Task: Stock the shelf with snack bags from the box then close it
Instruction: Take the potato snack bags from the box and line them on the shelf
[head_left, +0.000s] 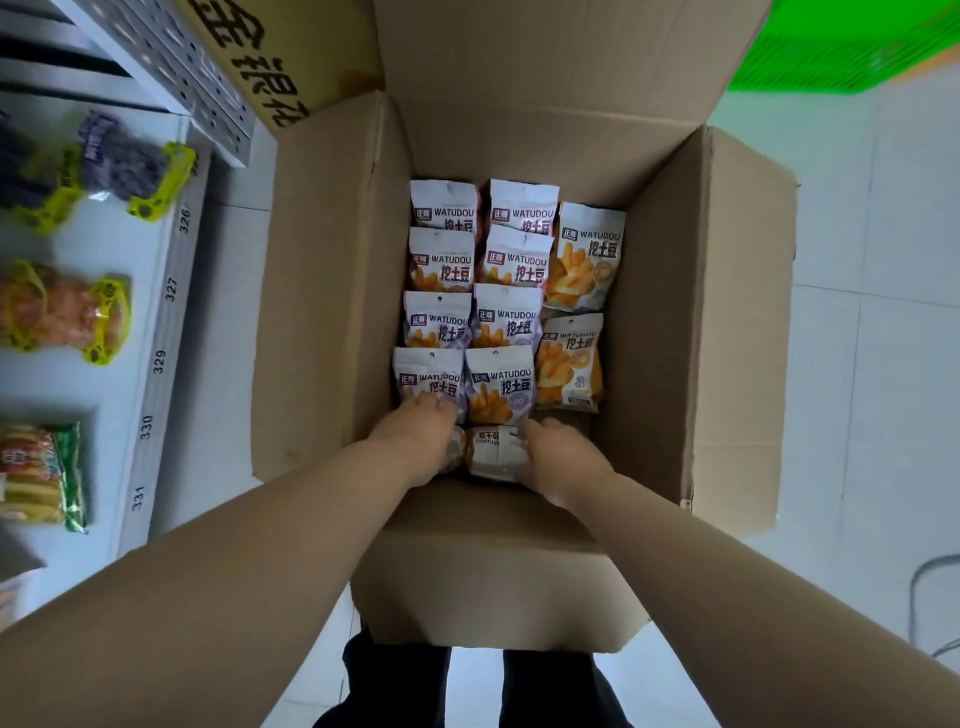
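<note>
An open cardboard box (691, 312) stands on the floor below me, its flaps spread outward. Several white snack bags (506, 317) with orange chips printed on them lie in rows on its bottom. Both my arms reach down into the near end. My left hand (421, 441) rests on the nearest left bag, fingers curled over its lower edge. My right hand (558, 457) grips the right side of an upside-down bag (493, 452) lying between the two hands. The white shelf (156, 322) is at the left.
The shelf carries numbered tags and other snack packs: yellow-edged ones (124, 176), an orange one (67, 312), a green one (47, 473). A second printed carton (270, 57) leans behind the box. A green crate (841, 47) is at the top right. White floor tiles surround the box.
</note>
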